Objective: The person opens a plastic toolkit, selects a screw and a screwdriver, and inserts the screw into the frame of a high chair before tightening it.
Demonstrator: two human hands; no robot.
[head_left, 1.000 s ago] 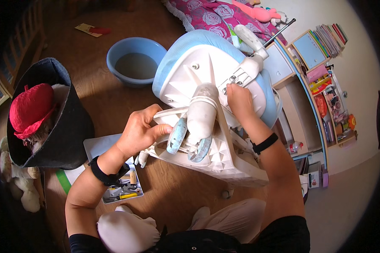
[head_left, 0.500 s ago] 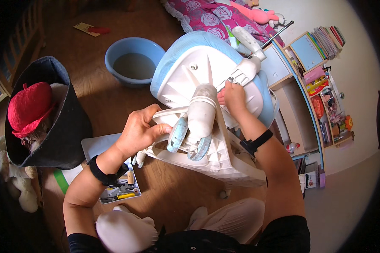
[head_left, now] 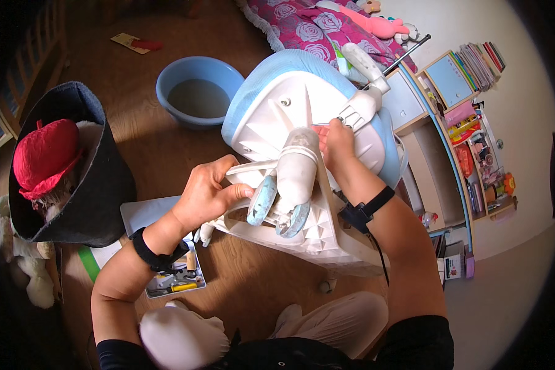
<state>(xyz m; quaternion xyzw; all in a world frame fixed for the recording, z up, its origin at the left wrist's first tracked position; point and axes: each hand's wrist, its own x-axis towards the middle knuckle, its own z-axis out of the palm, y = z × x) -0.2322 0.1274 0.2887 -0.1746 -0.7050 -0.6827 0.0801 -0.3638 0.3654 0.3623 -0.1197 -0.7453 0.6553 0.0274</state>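
Observation:
A white swivel chair with a light-blue seat cover lies tipped over in front of me, its underside and white base facing up. My left hand is closed on the edge of the base, the thumb against a worn blue caster wheel. My right hand is closed beside the central column, at the bracket under the seat. A thin metal rod, looking like a hex key, sticks out from its fingers near a bolt; the fist hides the rest.
A blue basin of murky water stands beyond the chair. At left is a dark felt basket holding a red hat. An opened toolbox lies near my left forearm. Right are a desk and shelves; a flowered bedspread is at the back.
My right hand has turned at the wrist and shifted slightly, and the metal rod shows more plainly beside it. The chair sits slightly lower and further right in view. My left hand keeps its hold.

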